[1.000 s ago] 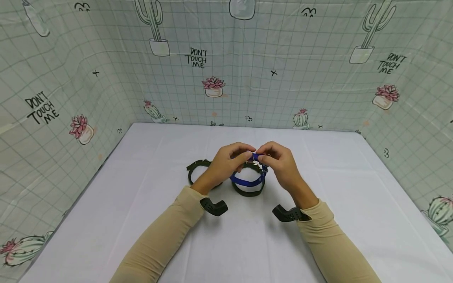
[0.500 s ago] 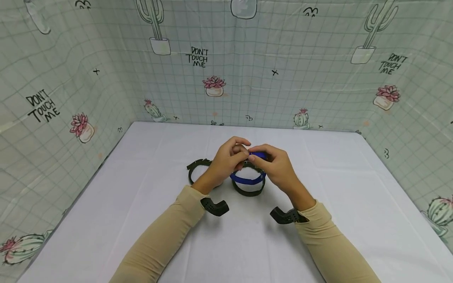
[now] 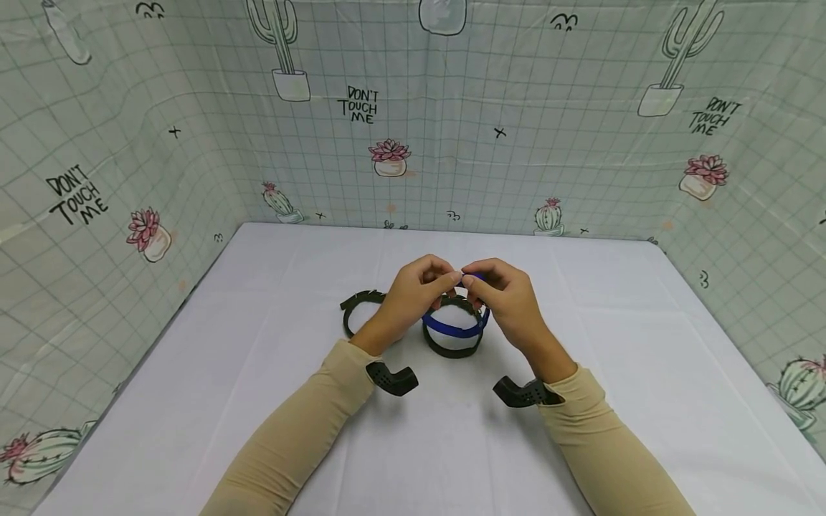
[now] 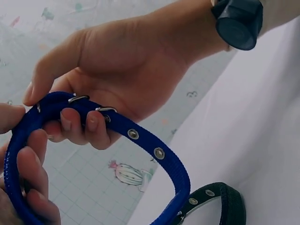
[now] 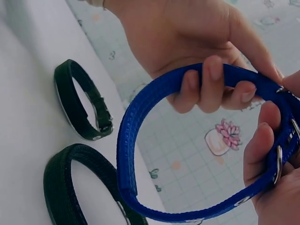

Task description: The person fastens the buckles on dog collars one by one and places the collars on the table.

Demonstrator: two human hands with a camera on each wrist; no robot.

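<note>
In the head view my left hand (image 3: 413,294) and right hand (image 3: 510,294) pinch a blue pet collar (image 3: 454,331) just above the table, fingertips almost touching. The right wrist view shows the collar curved into a loop, my left hand (image 5: 183,33) curling its fingers over the plain band. My right hand (image 5: 279,197) holds the part bearing the metal buckle and ring (image 5: 279,166). Metal eyelets (image 4: 159,153) line the strap in the left wrist view. Under the fingertips, how the strap end sits at the buckle is partly hidden.
Two dark green collars (image 3: 454,353) (image 5: 70,96) stand looped on the white table (image 3: 413,444). One is behind my left forearm, the other beneath the blue collar. A patterned cloth (image 3: 445,172) hangs around the table's back and sides.
Half a second ago the left fingers were lifted and the blue strap bulged at the right fingers. Now the left fingers have come down, thumb tips close together. The green collars stayed still.
</note>
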